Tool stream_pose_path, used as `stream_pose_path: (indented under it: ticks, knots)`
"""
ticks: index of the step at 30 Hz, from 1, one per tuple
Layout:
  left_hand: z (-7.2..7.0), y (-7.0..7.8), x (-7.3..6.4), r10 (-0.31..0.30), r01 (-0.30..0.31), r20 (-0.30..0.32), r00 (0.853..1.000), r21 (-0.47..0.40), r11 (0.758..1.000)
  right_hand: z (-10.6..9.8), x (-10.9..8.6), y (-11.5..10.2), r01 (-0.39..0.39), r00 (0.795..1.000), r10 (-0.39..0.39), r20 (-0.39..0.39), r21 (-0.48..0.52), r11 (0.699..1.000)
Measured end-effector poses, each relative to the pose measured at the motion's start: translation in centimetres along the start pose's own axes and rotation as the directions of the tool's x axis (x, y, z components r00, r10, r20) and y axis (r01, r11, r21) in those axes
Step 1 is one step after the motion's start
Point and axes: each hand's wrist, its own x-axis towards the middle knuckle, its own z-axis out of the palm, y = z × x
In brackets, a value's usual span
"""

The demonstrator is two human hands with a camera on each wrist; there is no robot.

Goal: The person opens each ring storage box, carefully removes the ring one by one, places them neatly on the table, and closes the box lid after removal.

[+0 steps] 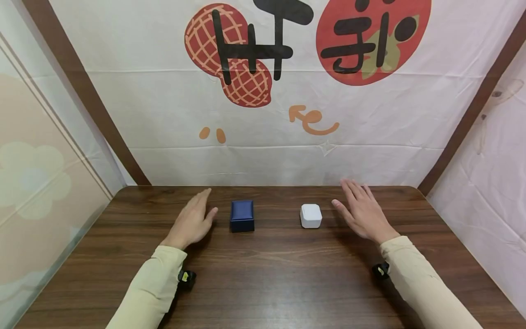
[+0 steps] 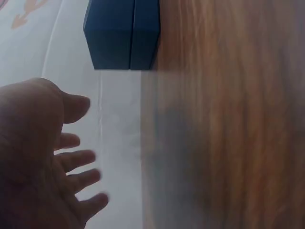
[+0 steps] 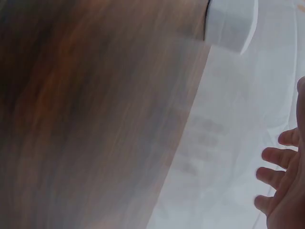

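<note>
A dark blue box (image 1: 242, 214) with a padded-looking lid stands closed on the wooden table, left of the middle. To its right sits a small white box (image 1: 311, 216) with rounded corners. My left hand (image 1: 192, 221) is just left of the blue box, apart from it, fingers extended and thumb out. In the left wrist view the blue box (image 2: 121, 36) shows a seam between lid and base. On the other side, my right hand (image 1: 363, 210) is spread to the right of the white box, holding nothing. The right wrist view shows the white box (image 3: 232, 24) beyond those fingers.
The brown wood-grain table (image 1: 263, 278) ends against a white printed cloth (image 1: 263, 164) at the back. More cloth hangs at the left and right sides. A small black device (image 1: 186, 279) is at the left wrist, and another black device (image 1: 381, 270) at the right.
</note>
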Motion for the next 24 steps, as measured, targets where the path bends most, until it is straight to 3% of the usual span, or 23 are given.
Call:
stream_pose_path:
  ticks: [4,11,13,18,24]
  knots:
    - [0.5,0.2,0.0,-0.012,0.028,0.084,0.996,-0.196,0.980,0.1,0.2,-1.3,0.035,0.999,-0.033,-0.034,0.068,0.997]
    - [1.3,0.5,0.5,0.009,0.094,0.227,0.974,-0.443,0.892,0.3,0.8,-4.6,0.047,0.999,-0.046,-0.009,0.227,0.973]
    - [1.6,0.6,0.7,-0.007,0.124,0.247,0.969,-0.461,0.879,0.5,1.2,-5.7,0.076,0.997,-0.077,-0.006,0.241,0.967]
    - [2.2,0.9,1.3,-0.058,0.180,0.272,0.961,-0.449,0.875,1.3,2.2,-8.5,0.127,0.990,-0.139,0.031,0.257,0.958]
    - [2.7,1.4,1.8,-0.072,0.191,0.277,0.958,-0.433,0.881,2.5,3.6,-10.9,0.157,0.977,-0.191,0.095,0.285,0.946]
